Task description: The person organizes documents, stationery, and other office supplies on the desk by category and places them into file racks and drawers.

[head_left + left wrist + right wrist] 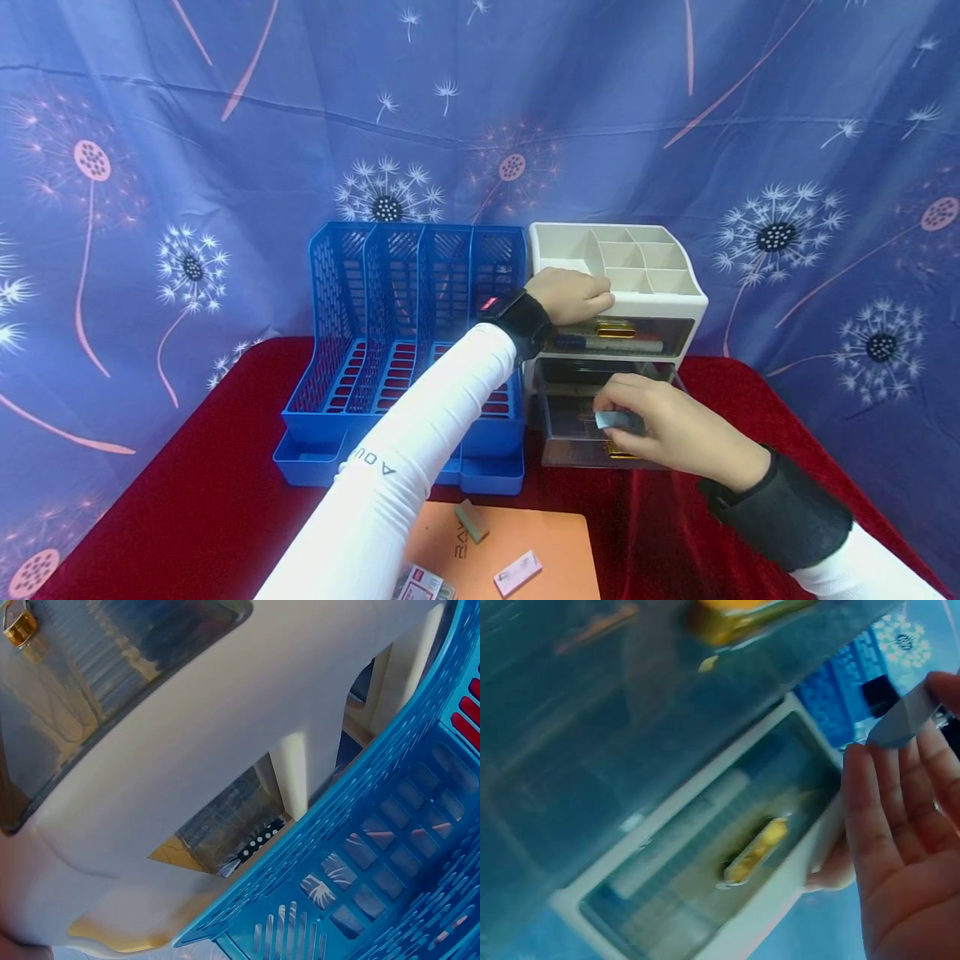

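Observation:
My right hand [667,425] pinches a small pale blue-grey block [613,419], seemingly an eraser, between thumb and fingers. It is over the lower clear drawer [562,450], which is pulled out from the white desk organizer [693,312]. In the right wrist view, the block [904,720] appears by the fingertips. My left hand [572,294] holds the organizer's upper front edge, above a drawer with a gold handle [617,330] and pens inside. Its fingertips are partly hidden. Only a sliver of that hand shows in the left wrist view.
Left of the organizer stands a blue file rack [337,333]. An orange folder [562,542] lies in front, bearing a greenish eraser [472,521], a pink eraser [517,573] and a small package [422,583]. Red cloth [202,467] covers the table.

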Demonstrator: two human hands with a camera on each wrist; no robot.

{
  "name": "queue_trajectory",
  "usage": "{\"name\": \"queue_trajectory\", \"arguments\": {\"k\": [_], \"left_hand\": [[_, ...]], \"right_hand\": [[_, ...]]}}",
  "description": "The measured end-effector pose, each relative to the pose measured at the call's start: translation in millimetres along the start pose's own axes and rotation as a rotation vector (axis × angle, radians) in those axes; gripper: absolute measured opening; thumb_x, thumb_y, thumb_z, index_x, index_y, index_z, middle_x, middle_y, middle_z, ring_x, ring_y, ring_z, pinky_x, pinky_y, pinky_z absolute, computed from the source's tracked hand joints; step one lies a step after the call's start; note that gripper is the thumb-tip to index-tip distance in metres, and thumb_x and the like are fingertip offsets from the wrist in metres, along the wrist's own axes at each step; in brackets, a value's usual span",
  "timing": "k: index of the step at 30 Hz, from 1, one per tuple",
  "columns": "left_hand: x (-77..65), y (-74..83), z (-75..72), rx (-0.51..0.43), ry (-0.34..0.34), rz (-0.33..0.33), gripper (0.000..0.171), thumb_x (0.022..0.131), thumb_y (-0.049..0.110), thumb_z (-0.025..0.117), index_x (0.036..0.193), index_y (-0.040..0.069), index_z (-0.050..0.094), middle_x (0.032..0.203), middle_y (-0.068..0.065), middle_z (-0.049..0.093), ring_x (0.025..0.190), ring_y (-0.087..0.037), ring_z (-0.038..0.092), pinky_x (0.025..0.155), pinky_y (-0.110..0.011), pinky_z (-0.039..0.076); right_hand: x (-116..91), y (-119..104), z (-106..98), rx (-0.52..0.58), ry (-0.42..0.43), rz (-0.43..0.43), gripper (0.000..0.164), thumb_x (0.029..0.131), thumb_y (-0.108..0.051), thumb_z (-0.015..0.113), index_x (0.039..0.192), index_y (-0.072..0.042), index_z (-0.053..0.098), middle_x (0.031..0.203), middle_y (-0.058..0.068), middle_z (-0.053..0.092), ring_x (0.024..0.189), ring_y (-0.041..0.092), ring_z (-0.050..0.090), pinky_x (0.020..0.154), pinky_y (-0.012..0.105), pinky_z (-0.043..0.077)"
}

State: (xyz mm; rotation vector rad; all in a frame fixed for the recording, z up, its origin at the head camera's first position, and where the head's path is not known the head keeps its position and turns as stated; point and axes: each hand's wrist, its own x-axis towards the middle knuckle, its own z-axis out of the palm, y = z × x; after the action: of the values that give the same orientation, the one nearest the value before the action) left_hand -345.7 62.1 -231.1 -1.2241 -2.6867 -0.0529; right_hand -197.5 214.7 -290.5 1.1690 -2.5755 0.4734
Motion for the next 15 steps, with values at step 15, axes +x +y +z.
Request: {"name": "queue_trajectory", "arguments": {"k": [15], "left_hand": [[0.6, -0.7, 1.5, 0.006, 0.013, 0.011, 0.029, 0.098, 0.036, 0.032, 0.092, 0.02, 0.055, 0.077, 0.007, 0.052, 0.076, -0.01, 0.051, 0.066, -0.027, 0.037]], "right_hand": [[-1, 36, 6, -0.06, -0.002, 0.192, 0.021, 0.073, -0.003, 0.074, 0.087, -0.013, 0.062, 0.08, -0.007, 0.057, 0.07, 0.005, 0.052, 0.063, 0.029, 0.047]]}}
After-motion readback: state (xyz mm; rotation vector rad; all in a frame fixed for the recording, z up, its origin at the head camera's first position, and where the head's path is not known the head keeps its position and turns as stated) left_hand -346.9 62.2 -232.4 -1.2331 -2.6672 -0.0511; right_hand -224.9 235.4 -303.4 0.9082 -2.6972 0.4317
